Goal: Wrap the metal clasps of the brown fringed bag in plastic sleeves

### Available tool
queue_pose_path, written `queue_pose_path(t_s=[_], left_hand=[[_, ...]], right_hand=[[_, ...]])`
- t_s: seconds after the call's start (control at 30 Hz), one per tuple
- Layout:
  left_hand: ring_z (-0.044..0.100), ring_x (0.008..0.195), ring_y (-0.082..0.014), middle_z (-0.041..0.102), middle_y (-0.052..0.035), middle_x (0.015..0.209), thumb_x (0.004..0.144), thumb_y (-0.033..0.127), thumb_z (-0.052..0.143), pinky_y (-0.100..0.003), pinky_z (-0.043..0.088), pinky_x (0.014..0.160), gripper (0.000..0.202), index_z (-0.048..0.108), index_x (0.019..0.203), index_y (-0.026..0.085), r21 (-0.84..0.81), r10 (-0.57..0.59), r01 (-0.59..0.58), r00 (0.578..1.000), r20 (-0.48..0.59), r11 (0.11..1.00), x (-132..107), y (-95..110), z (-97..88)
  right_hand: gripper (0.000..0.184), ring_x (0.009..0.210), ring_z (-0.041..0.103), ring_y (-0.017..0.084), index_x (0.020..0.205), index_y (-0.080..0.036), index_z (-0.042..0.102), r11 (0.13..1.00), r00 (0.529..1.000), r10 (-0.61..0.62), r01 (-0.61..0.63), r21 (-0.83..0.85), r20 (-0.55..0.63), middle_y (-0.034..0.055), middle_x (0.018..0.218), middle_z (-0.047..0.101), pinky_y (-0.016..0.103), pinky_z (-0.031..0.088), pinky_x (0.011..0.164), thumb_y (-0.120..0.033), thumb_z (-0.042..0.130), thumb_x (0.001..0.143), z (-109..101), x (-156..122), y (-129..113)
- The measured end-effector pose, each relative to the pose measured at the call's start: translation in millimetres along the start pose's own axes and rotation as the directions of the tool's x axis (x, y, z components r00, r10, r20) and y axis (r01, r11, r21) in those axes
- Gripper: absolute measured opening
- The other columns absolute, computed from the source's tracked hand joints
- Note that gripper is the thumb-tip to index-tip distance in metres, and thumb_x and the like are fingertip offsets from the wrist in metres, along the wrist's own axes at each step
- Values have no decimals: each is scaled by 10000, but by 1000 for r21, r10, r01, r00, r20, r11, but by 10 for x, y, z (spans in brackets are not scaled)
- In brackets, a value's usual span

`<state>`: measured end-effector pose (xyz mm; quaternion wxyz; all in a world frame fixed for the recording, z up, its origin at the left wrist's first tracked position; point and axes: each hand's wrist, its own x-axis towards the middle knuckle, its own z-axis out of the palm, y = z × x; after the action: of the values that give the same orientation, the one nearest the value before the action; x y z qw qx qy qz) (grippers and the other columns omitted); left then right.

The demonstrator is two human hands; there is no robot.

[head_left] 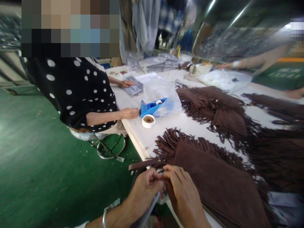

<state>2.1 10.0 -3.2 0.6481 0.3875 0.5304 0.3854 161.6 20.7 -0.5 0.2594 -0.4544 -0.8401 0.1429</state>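
Observation:
At the table's near edge, my left hand and my right hand meet with fingertips pinched together. A bit of clear plastic shows between and below them, but what the fingertips grip is mostly hidden. Just beyond my fingers lies a brown strap with a metal stud, its end sticking out past the table edge. A dark brown fringed suede bag lies flat beside my right hand, its zip edge toward me.
More brown fringed bags cover the table's right side. Ahead are a blue tape dispenser under clear plastic and a round white tub. A co-worker in a dotted top is at the left; another person's arm reaches in at right.

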Motion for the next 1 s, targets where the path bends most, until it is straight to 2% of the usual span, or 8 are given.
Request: queue_pose_path(t_s=[0.17,0.3,0.43,0.63,0.7,0.87,1.0], left_hand=[[527,494,-114,567,30,592,736,203,570,-210,408,483,62,523,710,173,-7,72,-72,997,-18,997,62,-84,11],[521,448,-112,569,42,552,717,207,569,-202,370,443,76,498,701,186,31,47,-45,996,-74,998,109,-110,6],[520,440,-112,609,12,527,717,234,593,-194,329,443,103,507,716,178,56,-12,19,992,-126,998,95,-60,-19],[495,461,-99,605,-1,545,708,264,607,-202,321,486,147,531,762,150,-85,-61,58,997,-39,995,55,9,-30],[482,478,-95,595,-3,549,711,260,610,-207,321,501,146,546,761,139,-123,-79,78,997,-10,989,51,6,-40],[466,518,-91,574,1,609,702,250,655,-208,333,512,165,578,776,125,-203,-138,143,990,36,969,31,5,-67],[449,505,-87,562,8,593,692,251,684,-202,319,496,180,579,773,129,-220,-166,169,986,33,961,18,33,-35]], right_hand=[[314,1058,508,240,1127,-246,570,998,997,37,-41,48,71,26,1169,600,374,366,867,-43,580,887,-41,53,-4],[224,1024,517,233,1013,-239,602,995,991,64,-73,74,120,11,1124,621,368,373,837,-54,597,887,-92,107,-5],[206,1008,511,224,996,-258,604,998,983,42,-51,47,178,-15,1089,634,360,374,843,-77,595,899,-100,149,18],[110,1009,501,222,946,-248,594,1000,972,15,-18,12,233,-20,1048,629,353,372,862,-185,655,880,-102,176,33],[116,1022,500,216,962,-255,596,999,971,15,-25,38,240,-22,1062,629,351,369,875,-169,636,894,-153,170,22],[330,1157,462,197,1144,-319,579,991,968,1,-35,130,252,-41,1253,584,351,341,963,-77,552,921,-264,112,9],[188,1108,481,203,1062,-300,616,994,978,-5,-17,103,209,-37,1196,623,347,355,908,-164,544,954,-191,84,40]])
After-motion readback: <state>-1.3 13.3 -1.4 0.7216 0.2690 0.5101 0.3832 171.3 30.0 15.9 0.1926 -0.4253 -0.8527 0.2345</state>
